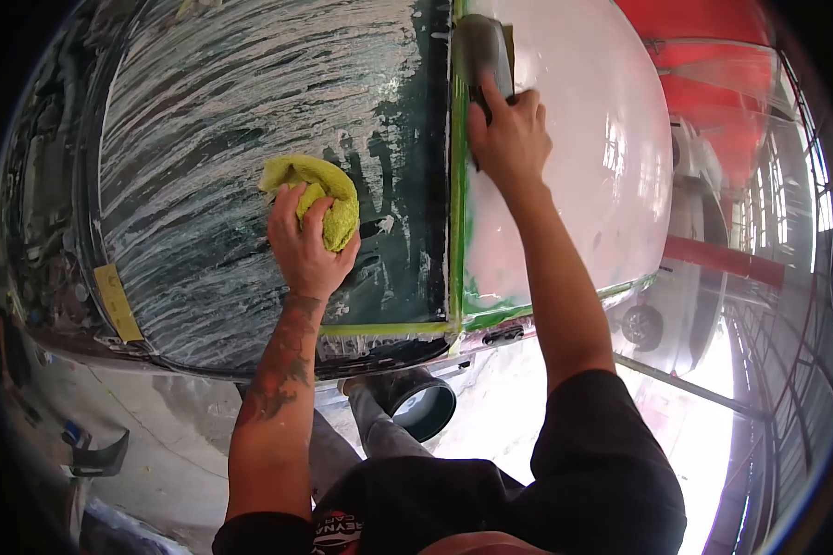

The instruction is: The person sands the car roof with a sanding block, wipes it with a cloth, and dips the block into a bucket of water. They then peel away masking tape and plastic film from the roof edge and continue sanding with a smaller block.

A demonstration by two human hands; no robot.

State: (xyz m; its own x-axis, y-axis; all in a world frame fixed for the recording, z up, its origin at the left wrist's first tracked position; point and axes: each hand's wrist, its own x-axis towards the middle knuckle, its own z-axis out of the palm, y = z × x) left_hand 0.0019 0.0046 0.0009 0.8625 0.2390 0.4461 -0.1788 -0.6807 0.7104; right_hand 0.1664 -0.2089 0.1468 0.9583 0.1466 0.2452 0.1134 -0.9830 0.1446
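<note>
My left hand [304,245] is closed round a bunched yellow-green cloth [331,199], which touches the dark green car panel [407,268] streaked with whitish residue. Farther up and to the right, my right hand [514,139] grips a dark grey sanding block [481,55], slightly blurred. The block lies along the edge of a glossy pinkish-white panel section [588,157]. Between the two sections runs a strip of green masking tape [458,213], with the block close against it. The block's underside is hidden.
A dark bucket [423,412] stands on the floor below the panel, near my legs. More tape [389,328] follows the panel's near edge, and a yellow tape piece [118,303] sits at the left. A red vehicle [713,83] and clear plastic sheeting [759,166] are at the right.
</note>
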